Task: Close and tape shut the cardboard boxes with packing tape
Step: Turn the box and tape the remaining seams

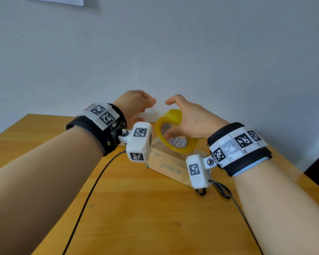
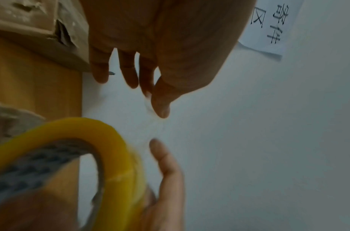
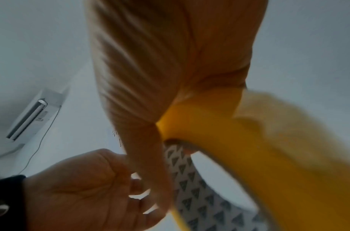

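Observation:
My right hand [image 1: 187, 116] holds a yellow roll of packing tape [image 1: 173, 116] in the air, thumb through its patterned core and fingers over the outside. My left hand [image 1: 142, 105] is raised just left of it, fingers curled, pinching the end of a clear tape strip [image 1: 148, 115] that runs to the roll. Below both hands a small cardboard box [image 1: 166, 162] with printed characters lies on the wooden table [image 1: 136, 208]. The left wrist view shows the left hand's thumb [image 2: 160, 107], the roll [image 2: 110, 140] and worn cardboard [image 2: 31, 23]. The right wrist view shows the roll [image 3: 249, 148] in my right hand [image 3: 160, 62].
Black cables [image 1: 92, 190] trail over the table on either side of the box. A pale wall rises right behind the table, with a paper sign [image 2: 268, 23] and an air conditioner [image 3: 31, 117] on it. The table's near part lies in front of the box.

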The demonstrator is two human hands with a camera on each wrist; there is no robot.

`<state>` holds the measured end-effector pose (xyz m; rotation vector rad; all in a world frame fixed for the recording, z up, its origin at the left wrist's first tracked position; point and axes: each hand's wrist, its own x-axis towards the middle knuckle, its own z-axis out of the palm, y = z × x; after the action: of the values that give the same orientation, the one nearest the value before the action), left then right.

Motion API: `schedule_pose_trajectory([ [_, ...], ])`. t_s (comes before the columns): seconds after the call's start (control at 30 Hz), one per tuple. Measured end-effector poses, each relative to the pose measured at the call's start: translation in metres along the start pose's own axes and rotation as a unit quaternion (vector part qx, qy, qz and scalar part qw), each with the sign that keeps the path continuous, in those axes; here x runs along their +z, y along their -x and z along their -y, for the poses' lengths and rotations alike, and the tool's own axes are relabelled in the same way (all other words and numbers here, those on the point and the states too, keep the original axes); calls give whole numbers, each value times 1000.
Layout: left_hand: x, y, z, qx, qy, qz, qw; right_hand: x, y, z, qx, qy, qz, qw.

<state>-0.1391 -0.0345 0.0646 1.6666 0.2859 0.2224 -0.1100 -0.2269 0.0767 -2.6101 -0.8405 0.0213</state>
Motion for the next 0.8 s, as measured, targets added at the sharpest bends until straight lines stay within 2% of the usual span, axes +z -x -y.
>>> schedule_pose_trajectory([
  [0.07, -7, -6, -2, 0, 4, -18, 1000, 0, -6, -7, 22, 7, -20, 1000],
  [0.2, -9, -10, 19, -43, 92, -8, 995, 1, -17, -28, 101, 25, -128, 986],
  [0.3, 3, -13, 38, -65, 150, 40, 986, 14, -19, -41, 136, -112, -173, 969],
  [0.33, 6, -15, 43, -76, 176, 50, 980, 20, -18, -43, 143, -182, -184, 955],
  [0.4, 8, -21, 50, -103, 215, 58, 969, 35, -16, -46, 170, -330, -191, 909],
  [0.47, 8, -22, 57, -130, 224, 59, 964, 52, -18, -52, 205, -392, -180, 879],
  [0.57, 8, -20, 73, -179, 206, 67, 960, 72, -22, -58, 231, -377, -173, 880],
  [0.7, 17, -7, 85, -214, 232, 117, 942, 76, -24, -63, 231, -354, -183, 887],
  [0.8, 12, -10, 78, -205, 246, 84, 944, 67, -21, -63, 190, -360, -214, 888],
])
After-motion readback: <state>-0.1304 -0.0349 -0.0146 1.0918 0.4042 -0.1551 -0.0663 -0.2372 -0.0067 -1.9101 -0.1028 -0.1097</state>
